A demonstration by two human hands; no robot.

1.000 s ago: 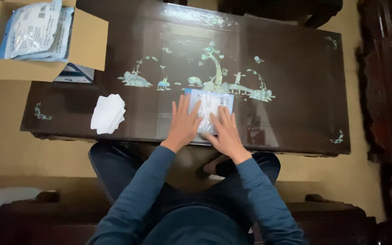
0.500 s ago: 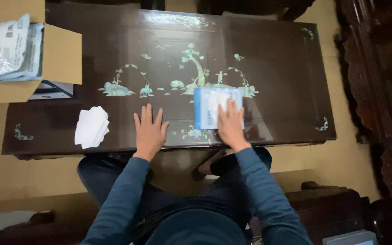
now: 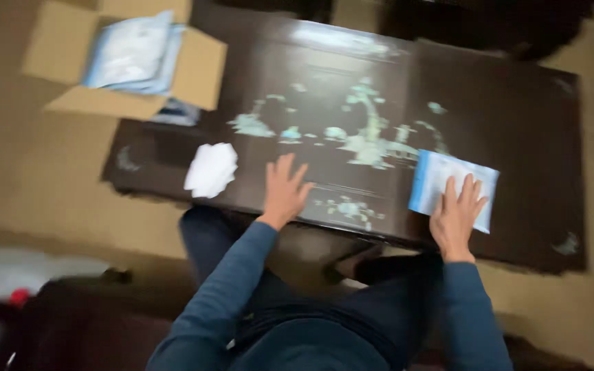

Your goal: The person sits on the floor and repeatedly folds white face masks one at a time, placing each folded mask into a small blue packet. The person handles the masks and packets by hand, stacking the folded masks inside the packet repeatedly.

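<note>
My right hand point(image 3: 456, 215) lies flat, fingers spread, on a light blue and white flat packet point(image 3: 448, 180) near the table's front edge on the right. It presses the packet but does not grip it. My left hand point(image 3: 284, 191) rests open and flat on the bare dark tabletop point(image 3: 352, 75), fingers apart, holding nothing. A crumpled white sheet point(image 3: 210, 169) lies to the left of that hand. The picture is blurred by motion.
An open cardboard box point(image 3: 128, 62) with several pale blue packets point(image 3: 130, 51) stands at the table's back left corner, overhanging the tan floor. The table has pale inlaid decoration point(image 3: 366, 134) in its middle. My legs are under the front edge.
My right hand has slid the packet from the table's middle to the right. My left hand came off the packet and rests on the bare tabletop. The view shifted and blurred.
</note>
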